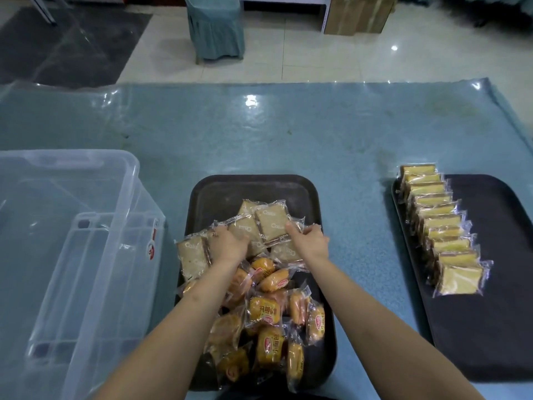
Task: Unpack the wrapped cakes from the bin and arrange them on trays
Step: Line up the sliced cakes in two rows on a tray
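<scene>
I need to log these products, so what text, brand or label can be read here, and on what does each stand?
"Cake", roughly, in pale letters on the square brown cake wrappers on the middle tray; blurred, so uncertain.
Chinese characters and a red oval logo on the orange bun wrappers: too blurred to read.
Red and white sticker on the clear plastic bin: too small to read.
The yellow cake slices on the right tray: no print visible.

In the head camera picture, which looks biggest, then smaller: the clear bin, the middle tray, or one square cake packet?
1. clear bin, though it sits close to the camera
2. middle tray
3. square cake packet, smallest by far
</scene>
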Available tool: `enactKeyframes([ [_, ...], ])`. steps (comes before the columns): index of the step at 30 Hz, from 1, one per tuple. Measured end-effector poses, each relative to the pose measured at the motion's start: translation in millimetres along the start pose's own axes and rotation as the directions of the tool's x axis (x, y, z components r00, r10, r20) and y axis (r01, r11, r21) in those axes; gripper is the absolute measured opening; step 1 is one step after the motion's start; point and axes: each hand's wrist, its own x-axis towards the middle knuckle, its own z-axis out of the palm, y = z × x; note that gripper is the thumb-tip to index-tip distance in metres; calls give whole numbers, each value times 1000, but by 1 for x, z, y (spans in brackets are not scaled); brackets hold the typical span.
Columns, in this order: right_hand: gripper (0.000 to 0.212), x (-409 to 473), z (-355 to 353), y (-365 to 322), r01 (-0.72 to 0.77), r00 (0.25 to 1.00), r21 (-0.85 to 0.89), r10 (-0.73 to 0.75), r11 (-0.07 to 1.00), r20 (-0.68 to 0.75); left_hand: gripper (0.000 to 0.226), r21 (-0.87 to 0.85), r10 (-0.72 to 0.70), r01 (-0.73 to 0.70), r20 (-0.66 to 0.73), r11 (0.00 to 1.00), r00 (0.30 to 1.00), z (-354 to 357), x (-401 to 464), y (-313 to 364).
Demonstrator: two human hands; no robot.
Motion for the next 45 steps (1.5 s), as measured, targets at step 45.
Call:
enactKeyframes([
  [45,57,-56,-61,-30,227,974,543,-185,809,-132,51,-550,200,-181,-26,816,980,-67,-56,42],
])
